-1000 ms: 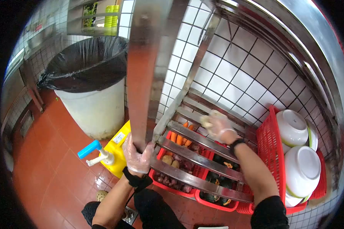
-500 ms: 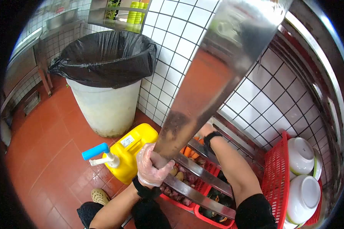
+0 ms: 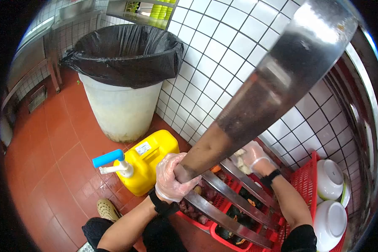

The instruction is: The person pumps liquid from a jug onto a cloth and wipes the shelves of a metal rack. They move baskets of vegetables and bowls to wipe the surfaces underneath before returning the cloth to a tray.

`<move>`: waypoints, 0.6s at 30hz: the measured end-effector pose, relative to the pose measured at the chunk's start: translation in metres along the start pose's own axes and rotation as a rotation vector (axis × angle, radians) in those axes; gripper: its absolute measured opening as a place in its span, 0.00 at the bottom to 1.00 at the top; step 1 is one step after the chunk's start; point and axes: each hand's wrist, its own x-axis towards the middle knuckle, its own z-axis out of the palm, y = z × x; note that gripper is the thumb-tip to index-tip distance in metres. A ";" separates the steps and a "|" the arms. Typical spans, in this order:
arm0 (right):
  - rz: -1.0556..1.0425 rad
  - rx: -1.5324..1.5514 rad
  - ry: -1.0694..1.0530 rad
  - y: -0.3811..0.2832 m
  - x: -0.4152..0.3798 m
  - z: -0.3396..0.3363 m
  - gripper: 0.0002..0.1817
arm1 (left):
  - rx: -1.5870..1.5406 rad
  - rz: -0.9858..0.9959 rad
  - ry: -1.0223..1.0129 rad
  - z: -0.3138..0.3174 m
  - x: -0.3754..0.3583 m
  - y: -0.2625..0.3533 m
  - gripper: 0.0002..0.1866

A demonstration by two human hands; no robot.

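Note:
My left hand, in a clear plastic glove, is wrapped round the lower part of a steel post that slants across the view. My right hand, also gloved, is beyond the post, above the slatted steel rack. Its fingers are closed around a pale, lumpy piece whose kind I cannot make out. Under the slats are red baskets. They hold purplish root vegetables, a few orange carrots, largely hidden, and dark green squash-like pieces.
A yellow jug with a blue-topped pump stands on the red tile floor. Behind it is a white bin lined with a black bag. White bowls sit in a red basket on the right.
The view has shifted. My right hand has come out from behind the post, to the right, and the pale piece now shows in it. My left hand keeps its grip on the post.

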 end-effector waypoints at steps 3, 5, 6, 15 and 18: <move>0.053 0.010 -0.035 -0.014 -0.008 -0.017 0.13 | -0.031 -0.007 0.005 0.001 -0.002 -0.002 0.33; 0.017 -0.008 0.045 -0.009 0.009 0.000 0.13 | -0.020 0.006 -0.005 -0.001 0.000 -0.001 0.33; -0.036 -0.016 0.107 -0.007 0.025 0.014 0.13 | -0.014 0.008 -0.010 -0.001 -0.001 0.000 0.33; 0.067 -0.118 0.087 -0.074 0.092 0.013 0.15 | 0.001 -0.043 -0.002 0.001 -0.008 -0.001 0.24; -0.044 -0.081 -0.151 -0.092 0.091 -0.008 0.20 | -0.033 -0.112 -0.071 -0.006 -0.004 0.006 0.21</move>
